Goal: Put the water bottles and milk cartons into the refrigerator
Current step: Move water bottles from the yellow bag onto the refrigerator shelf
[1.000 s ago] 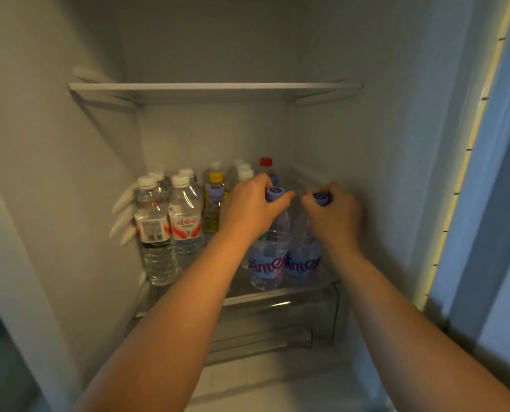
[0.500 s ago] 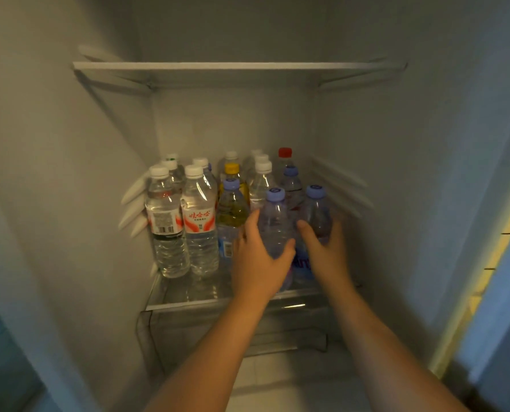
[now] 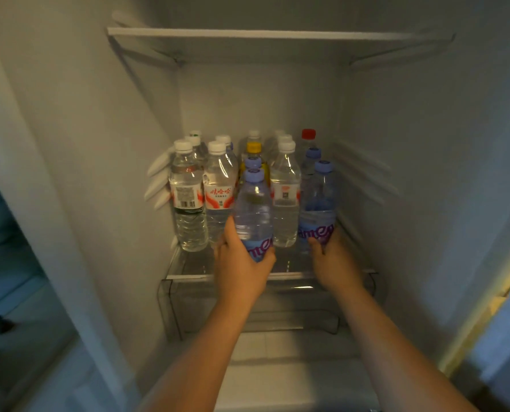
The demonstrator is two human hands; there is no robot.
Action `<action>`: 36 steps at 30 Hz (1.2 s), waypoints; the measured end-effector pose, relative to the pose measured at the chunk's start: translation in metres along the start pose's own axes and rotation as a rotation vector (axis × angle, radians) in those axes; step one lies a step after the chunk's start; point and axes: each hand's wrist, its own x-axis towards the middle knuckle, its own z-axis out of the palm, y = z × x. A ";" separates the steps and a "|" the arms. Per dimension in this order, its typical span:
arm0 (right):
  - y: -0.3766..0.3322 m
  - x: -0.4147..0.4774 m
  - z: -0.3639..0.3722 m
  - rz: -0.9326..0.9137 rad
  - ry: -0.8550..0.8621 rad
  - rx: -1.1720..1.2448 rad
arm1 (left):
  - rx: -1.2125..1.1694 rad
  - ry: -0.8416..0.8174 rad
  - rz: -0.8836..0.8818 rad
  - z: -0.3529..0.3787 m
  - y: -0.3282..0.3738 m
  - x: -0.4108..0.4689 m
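Water bottles stand upright in a tight cluster on the clear shelf at the centre of the head view, inside the refrigerator. Most carry white caps. At the left front of the cluster the barcode bottle and the red-label bottle stand side by side, touching. Farther back, a yellow-capped bottle and, toward the upper right of the group, a red-capped bottle show little more than their tops. The left hand, just below centre, has fingers and thumb curled round the lower part of the left blue-capped bottle, over its blue label. That bottle is upright at the front of the cluster; the hand hides its base, so contact with the shelf cannot be told. The right hand, right of centre, wraps the bottom of the right blue-capped bottle, thumb lying on the purple lettering. This bottle is upright too, near the right-hand wall, its base likewise hidden. One white-capped bottle stands between the two held ones. An upper shelf crosses the top of the frame, and a clear drawer sits directly under the loaded shelf. Both forearms reach in from the bottom edge.
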 end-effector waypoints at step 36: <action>-0.028 -0.027 -0.004 0.030 0.071 -0.238 | 0.282 0.277 0.015 -0.066 -0.053 -0.027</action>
